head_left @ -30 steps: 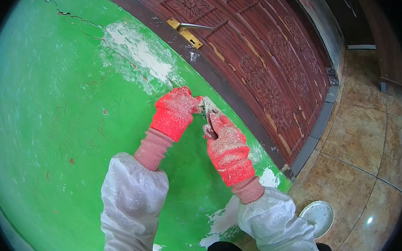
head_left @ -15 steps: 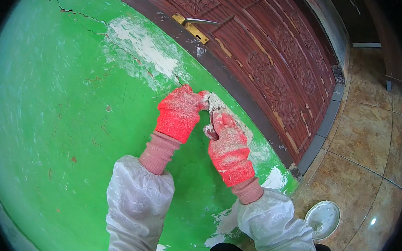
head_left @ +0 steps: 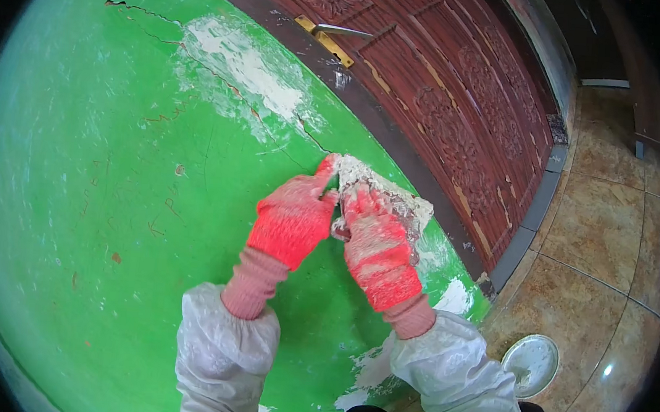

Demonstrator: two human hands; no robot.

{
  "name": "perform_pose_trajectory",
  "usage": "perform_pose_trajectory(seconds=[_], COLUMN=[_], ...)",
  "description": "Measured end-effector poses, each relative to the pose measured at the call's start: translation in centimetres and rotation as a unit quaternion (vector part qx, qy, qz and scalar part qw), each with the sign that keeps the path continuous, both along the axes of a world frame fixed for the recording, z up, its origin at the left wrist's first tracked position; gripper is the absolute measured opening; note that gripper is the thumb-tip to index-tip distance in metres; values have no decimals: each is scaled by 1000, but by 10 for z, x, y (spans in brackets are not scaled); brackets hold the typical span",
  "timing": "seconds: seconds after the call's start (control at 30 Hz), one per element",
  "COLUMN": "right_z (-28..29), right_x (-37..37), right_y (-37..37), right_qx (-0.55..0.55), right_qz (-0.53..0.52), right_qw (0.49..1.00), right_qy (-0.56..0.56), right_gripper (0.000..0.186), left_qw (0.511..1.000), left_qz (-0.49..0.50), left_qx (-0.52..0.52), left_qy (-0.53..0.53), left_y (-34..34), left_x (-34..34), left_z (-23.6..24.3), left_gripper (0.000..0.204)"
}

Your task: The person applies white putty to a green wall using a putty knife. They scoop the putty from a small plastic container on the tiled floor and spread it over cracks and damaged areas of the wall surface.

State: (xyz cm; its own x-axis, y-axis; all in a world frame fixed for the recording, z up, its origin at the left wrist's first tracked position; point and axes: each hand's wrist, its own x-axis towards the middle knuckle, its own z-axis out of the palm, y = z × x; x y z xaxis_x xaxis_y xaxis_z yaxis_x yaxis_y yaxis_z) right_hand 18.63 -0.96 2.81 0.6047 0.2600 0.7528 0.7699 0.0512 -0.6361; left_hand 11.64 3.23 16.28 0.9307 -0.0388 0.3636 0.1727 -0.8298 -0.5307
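Observation:
Wearing a red glove smeared with putty, my right hand [head_left: 373,243] grips a putty knife [head_left: 424,209]. Its wide blade carries thick whitish putty [head_left: 359,171] and lies close against the green wall [head_left: 149,270]. My right fingers press flat over the blade, hiding much of it; a rounded brownish handle end shows beside the thumb. My left hand [head_left: 295,207], in a similar red glove, is at the blade's left corner. One finger points up to that corner, apart from the lower digit; the remaining fingers are curled out of sight. A wall crack [head_left: 312,136] runs down toward the blade.
White filler [head_left: 244,70] is smeared across the crack at upper left, with more patches lower right. Alongside the wall stands a carved brown door [head_left: 443,122] with a brass handle plate [head_left: 324,41]. A round white container [head_left: 531,365] sits on the tiled floor [head_left: 583,300].
My left finger has stretched out toward the blade's corner, while the hand has shifted slightly down. The blade has turned to show more of its putty-covered face. The view has shifted slightly.

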Motion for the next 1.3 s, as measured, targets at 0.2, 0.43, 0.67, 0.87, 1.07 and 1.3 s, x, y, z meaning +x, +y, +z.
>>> perform_pose_trajectory(seconds=[0.2, 0.43, 0.67, 0.87, 1.07, 1.3], right_z=[4, 8, 5, 6, 21, 31], right_x=[3, 9, 7, 7, 17, 40], right_y=[-7, -9, -21, -27, -58, -72], right_qx=[-187, -149, -180, -211, -263, -155], right_qz=[-93, -77, -169, -130, -72, -1], right_qw=[972, 976, 945, 949, 943, 983], right_qy=[-110, -136, -213, -197, -188, -103], right_gripper=[54, 52, 50, 50, 43, 44], left_qw=[986, 974, 939, 963, 949, 976], left_qz=[0, -24, 29, 61, -5, -12], left_qx=[150, 224, 340, 262, 316, 178], left_qy=[-67, -15, 44, 13, -4, -122], left_y=[-8, 5, 25, 36, 11, -16], left_x=[-3, 7, 16, 15, 8, -5], left_z=[2, -7, -30, -54, -55, -23], left_gripper=[64, 76, 69, 53, 48, 61])
